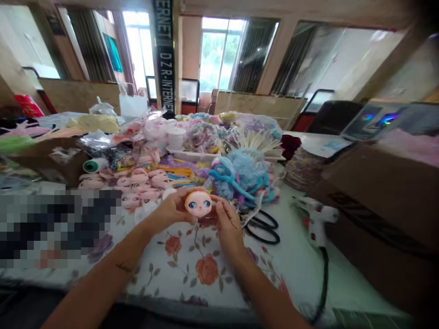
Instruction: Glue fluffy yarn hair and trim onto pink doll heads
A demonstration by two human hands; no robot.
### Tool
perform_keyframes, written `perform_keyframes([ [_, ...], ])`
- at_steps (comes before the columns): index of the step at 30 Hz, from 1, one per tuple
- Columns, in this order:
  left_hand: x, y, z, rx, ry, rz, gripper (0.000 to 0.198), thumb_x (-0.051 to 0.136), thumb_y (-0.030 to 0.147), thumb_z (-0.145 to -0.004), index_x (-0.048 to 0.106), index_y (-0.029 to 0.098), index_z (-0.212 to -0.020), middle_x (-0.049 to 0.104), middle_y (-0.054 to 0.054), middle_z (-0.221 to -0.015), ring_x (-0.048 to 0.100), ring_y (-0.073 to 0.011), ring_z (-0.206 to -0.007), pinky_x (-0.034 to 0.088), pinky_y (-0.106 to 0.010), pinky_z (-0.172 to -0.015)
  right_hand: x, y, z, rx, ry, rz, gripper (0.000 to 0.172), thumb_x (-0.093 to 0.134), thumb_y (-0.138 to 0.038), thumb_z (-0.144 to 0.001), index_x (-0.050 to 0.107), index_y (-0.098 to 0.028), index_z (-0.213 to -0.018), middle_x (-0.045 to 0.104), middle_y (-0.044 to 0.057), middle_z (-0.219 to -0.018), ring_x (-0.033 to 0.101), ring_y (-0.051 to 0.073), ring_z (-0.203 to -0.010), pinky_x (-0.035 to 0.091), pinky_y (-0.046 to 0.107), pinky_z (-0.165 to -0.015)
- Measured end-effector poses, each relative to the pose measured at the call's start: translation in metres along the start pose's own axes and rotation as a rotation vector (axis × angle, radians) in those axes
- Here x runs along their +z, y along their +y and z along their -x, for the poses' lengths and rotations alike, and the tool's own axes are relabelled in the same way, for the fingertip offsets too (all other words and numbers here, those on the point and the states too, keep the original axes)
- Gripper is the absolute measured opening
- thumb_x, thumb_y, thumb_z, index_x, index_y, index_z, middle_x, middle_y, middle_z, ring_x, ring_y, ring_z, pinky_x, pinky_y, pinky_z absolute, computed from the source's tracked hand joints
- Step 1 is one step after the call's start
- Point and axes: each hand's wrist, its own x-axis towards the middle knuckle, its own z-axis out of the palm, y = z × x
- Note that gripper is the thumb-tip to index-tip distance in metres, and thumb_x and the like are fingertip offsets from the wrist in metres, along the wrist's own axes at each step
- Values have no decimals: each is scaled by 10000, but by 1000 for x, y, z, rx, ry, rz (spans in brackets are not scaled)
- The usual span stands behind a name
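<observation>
A small doll head (199,204) with large blue eyes and an orange-yellow edge around its top is held up over the flowered cloth, its face turned toward me. My left hand (174,205) grips it from the left, fingers curled behind it. My right hand (227,221) pinches its right side with thumb and fingers. Just left of my left hand lies a pile of similar pale pink doll faces (140,185). Black-handled scissors (265,227) lie to the right of my right hand, their blades partly hidden.
A white glue gun (316,214) with a dark cord lies at the right, beside a large cardboard box (380,205). Behind my hands are blue fluffy pieces (245,169), a thread spool (96,165), and heaped bags of colourful craft material (206,137). The left side is partly pixelated.
</observation>
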Motion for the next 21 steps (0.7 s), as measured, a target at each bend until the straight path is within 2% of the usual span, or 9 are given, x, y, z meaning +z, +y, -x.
perform_keyframes([
  [7, 0, 1, -3, 15, 13, -2, 698, 808, 91, -605, 574, 263, -1240, 617, -58, -1242, 592, -217, -1078, 502, -280, -863, 0, 1, -2, 44, -45, -26, 344, 662, -469, -813, 684, -207, -1036, 723, 21, -780, 681, 173, -625, 529, 237, -445],
  [12, 2, -3, -4, 48, 28, 60, 686, 805, 90, -613, 547, 289, -1216, 642, -50, -1187, 625, -205, -1011, 523, -282, -809, 1, -2, -3, 80, -24, -84, 324, 728, -414, -764, 697, -216, -1018, 734, 22, -816, 690, 168, -647, 559, 247, -498],
  [16, 3, -7, -7, 83, 107, 62, 664, 808, 94, -609, 562, 247, -1206, 646, -70, -1197, 617, -222, -1055, 508, -310, -871, 2, -2, -4, 97, -6, -154, 321, 745, -388, -750, 709, -220, -1021, 739, 31, -826, 698, 169, -688, 575, 258, -555],
  [21, 5, -8, -9, 101, 188, 63, 633, 810, 127, -615, 552, 215, -1186, 670, -82, -1140, 653, -230, -981, 521, -351, -857, 1, 2, -5, 118, -36, -200, 369, 777, -284, -718, 696, -266, -1078, 733, 7, -865, 711, 187, -793, 584, 289, -656],
])
